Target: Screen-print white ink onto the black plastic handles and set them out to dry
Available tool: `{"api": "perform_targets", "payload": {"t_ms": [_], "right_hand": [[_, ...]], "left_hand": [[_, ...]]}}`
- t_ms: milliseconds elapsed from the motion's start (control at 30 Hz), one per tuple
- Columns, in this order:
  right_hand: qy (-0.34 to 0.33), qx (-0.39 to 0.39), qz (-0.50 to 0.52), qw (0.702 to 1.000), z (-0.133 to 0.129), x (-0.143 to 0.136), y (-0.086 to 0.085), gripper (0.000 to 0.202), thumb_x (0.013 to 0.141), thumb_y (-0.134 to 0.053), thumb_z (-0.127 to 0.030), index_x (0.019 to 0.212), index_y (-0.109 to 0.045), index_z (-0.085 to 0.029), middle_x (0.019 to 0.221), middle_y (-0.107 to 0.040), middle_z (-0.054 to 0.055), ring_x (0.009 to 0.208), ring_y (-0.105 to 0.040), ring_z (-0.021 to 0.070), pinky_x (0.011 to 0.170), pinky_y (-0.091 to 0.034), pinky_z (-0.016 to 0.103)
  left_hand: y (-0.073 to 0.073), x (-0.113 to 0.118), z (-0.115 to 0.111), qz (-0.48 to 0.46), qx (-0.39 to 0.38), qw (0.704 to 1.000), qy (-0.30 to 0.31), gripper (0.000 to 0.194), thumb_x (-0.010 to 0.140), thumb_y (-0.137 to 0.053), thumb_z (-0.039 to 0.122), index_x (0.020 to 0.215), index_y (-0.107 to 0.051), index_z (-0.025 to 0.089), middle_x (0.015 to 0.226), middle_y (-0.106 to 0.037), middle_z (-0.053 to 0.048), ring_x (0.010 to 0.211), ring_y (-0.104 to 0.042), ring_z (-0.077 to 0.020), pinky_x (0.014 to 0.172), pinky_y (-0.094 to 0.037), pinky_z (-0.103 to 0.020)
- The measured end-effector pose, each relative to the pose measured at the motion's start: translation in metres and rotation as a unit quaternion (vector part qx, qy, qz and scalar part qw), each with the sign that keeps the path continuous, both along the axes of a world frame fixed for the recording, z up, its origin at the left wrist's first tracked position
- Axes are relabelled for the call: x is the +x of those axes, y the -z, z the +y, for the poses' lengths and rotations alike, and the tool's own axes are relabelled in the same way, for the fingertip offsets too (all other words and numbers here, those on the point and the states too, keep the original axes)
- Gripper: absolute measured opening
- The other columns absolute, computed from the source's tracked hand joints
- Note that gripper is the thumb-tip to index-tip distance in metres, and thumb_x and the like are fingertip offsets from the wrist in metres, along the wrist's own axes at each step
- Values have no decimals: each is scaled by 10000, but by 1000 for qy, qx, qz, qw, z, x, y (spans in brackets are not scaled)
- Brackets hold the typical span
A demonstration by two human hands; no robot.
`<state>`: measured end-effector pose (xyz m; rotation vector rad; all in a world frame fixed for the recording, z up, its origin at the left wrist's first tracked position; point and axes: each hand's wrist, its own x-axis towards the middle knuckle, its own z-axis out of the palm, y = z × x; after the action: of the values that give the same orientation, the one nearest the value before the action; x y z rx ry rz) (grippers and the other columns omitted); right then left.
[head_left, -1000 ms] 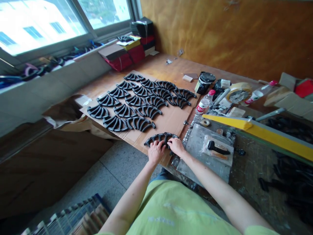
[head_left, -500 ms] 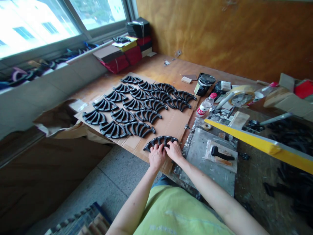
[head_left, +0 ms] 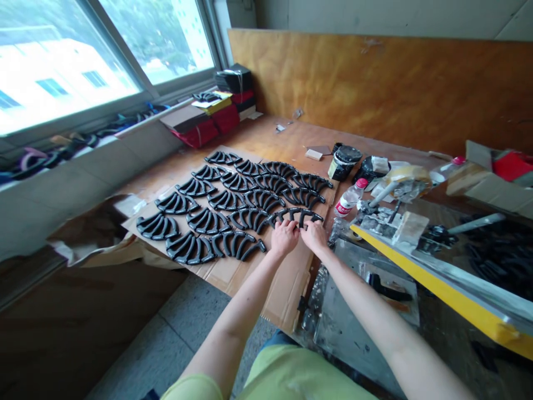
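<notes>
My left hand (head_left: 285,238) and my right hand (head_left: 313,235) are side by side, fingers closed on the near edge of a curved black ribbed piece (head_left: 296,214). That piece lies over the right part of a cardboard sheet (head_left: 283,289), close to the other pieces. Several similar glossy black pieces (head_left: 208,221) sit in rows across the cardboard, left of and beyond my hands. My fingertips are partly hidden behind my hands.
To the right stand a red-capped bottle (head_left: 351,198), a black tub (head_left: 345,162) and a frame with a yellow edge (head_left: 441,289). A dark tool (head_left: 389,290) rests on a grey board (head_left: 345,328). Stacked bundles (head_left: 200,125) are by the window.
Both hands have moved away from my body with the black piece, bringing it nearer the rows. The camera view has tilted up a little.
</notes>
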<state>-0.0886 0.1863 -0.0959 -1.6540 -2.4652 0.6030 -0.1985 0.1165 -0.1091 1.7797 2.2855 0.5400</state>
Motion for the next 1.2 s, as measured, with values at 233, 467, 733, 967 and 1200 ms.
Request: {"api": "perform_targets", "payload": {"t_ms": [233, 467, 733, 967, 1200], "right_hand": [[-26, -72, -74, 994, 57, 1, 28, 286, 857, -525, -325, 918, -759, -172, 930, -728, 122, 959, -645, 234, 797, -462, 276], [-50, -87, -50, 994, 55, -5, 21, 446, 835, -618, -331, 1270, -603, -236, 1167, -682, 94, 1058, -635, 228, 882, -471, 311], [-176, 121, 118, 970, -60, 115, -22, 299, 925, -534, -276, 1210, -624, -269, 1194, -668, 25, 1143, -569, 184, 1015, -440, 355], [-21, 173, 29, 984, -111, 275, -1, 333, 940, -490, -357, 1172, -664, -194, 1124, -686, 146, 1150, -569, 308, 1037, -389, 499], [-78, 155, 5, 985, -108, 295, 9, 561, 896, -559, -401, 1396, -474, -160, 1484, -421, 132, 1396, -317, 298, 1131, -280, 498]], "left_hand": [[34, -8, 64, 10, -46, 997, 69, 310, 922, -453, 303, 1110, -673, 191, 1076, -665, -114, 1050, -563, -234, 1011, -367, -391], [40, -22, 48, 16, -54, 997, 47, 421, 922, -449, 284, 1320, -554, 199, 1372, -504, -164, 1215, -491, -285, 1008, -401, -434], [19, -8, -25, -120, 58, 991, 25, 351, 900, -496, 341, 1178, -632, 175, 1326, -560, -154, 1188, -554, -274, 1013, -434, -425], [-51, 57, -70, -452, 27, 892, -15, 479, 857, -525, 531, 1180, -630, 193, 990, -696, -79, 884, -658, -199, 744, -537, -313], [-162, 161, -44, -637, 153, 755, 25, 559, 878, -452, 595, 1199, -631, 174, 719, -634, -19, 587, -586, -120, 553, -489, -225]]}}
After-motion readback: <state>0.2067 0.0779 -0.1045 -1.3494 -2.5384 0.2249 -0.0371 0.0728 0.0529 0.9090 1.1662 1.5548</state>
